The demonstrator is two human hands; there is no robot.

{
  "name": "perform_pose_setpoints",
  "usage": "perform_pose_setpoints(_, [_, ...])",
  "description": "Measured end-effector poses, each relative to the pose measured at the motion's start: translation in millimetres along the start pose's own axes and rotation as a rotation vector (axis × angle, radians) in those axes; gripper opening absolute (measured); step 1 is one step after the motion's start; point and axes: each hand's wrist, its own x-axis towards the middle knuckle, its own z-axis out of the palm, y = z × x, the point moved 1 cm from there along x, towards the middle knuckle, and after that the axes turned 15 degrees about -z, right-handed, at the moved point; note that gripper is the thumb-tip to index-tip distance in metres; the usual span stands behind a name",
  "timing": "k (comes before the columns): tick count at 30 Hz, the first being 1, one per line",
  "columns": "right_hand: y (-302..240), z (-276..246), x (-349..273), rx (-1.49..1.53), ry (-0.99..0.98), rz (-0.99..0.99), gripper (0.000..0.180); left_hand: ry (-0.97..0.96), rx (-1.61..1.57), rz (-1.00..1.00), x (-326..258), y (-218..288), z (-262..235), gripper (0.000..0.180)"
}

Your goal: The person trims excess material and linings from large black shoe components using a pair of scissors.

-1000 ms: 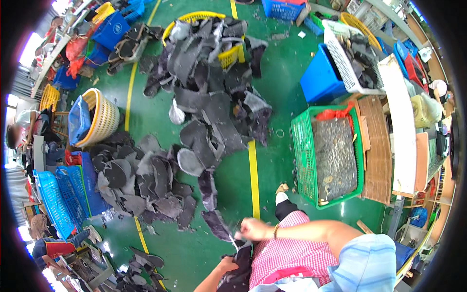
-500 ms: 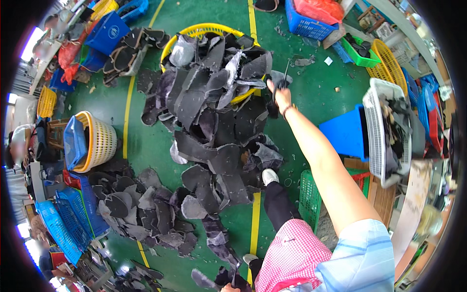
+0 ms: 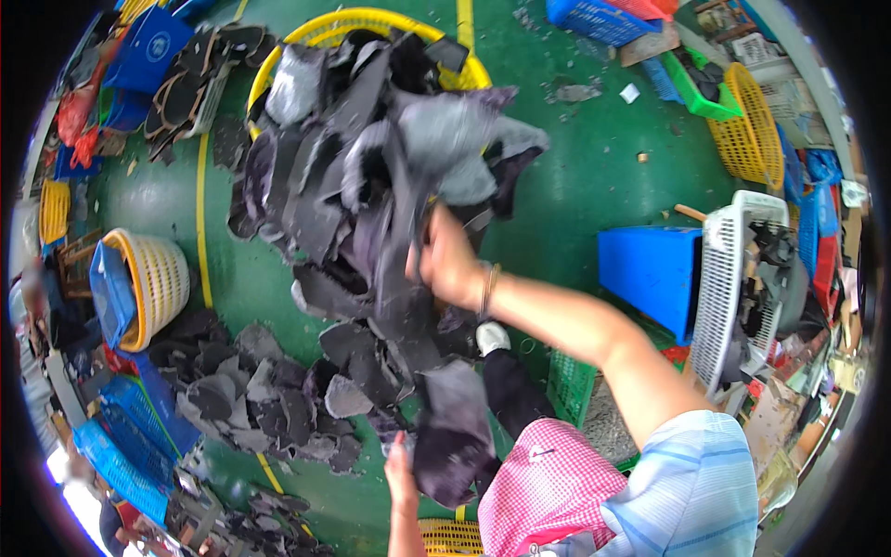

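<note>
My right hand [image 3: 452, 260] is closed over the large heap of dark grey cut pieces [image 3: 316, 200]. A black tool [image 3: 426, 223] in its fist is smeared by motion; half a second ago it showed as scissors with a thin blade. Against that hand hangs a long dark piece, also blurred. Beyond the fist, a pale grey fuzzy sheet [image 3: 445, 130] lies spread over the heap. Low in the picture, my left hand [image 3: 402, 478] holds nothing, fingers stretched upward, beside a dark fuzzy piece [image 3: 455, 455]. A yellow basket [image 3: 371, 17] stands under the heap's far end.
A smaller pile of grey pieces [image 3: 269, 399] lies on the green floor to the left, near a cream basket [image 3: 160, 283]. On the right are a blue bin [image 3: 645, 274], a white crate [image 3: 729, 297] and a green crate [image 3: 571, 385]. My shoe [image 3: 492, 337] is beside the heap.
My right hand has swung left and nearer from the heap's right side. My left hand has risen into view, its fingers now apart. A pale fuzzy sheet has appeared across the heap.
</note>
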Motion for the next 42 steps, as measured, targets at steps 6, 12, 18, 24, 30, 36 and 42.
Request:
perform_pose_setpoints(6, [-170,-5,-206,0.259,-0.606,0.537,0.035,-0.355,0.163,-0.071,32,93,19,0.048])
perform_pose_setpoints(12, [-89,-99,-68,0.366,0.255,0.252,0.024,0.113,1.114,-0.044,15,5,-4,0.027])
perform_pose_setpoints(18, [138,-180,89,0.25,0.724,0.648,0.011,0.42,1.112,-0.11,-22,-116,-83,0.041])
perform_pose_setpoints(24, [187,-100,102,0.014,0.5,0.565,0.02,0.286,0.538,0.335,19,-58,-40,0.06])
perform_pose_setpoints(30, [132,-42,33,-0.078,0.524,0.387,0.045,0.295,0.384,0.491,45,147,52,0.08])
perform_pose_setpoints(36, [62,-25,-150,-0.205,0.398,0.322,0.047,0.486,0.949,0.352,70,227,124,0.12])
perform_pose_setpoints(42, [23,-132,-146,-0.179,0.634,0.311,0.022,0.343,1.3,0.155,115,93,86,0.048])
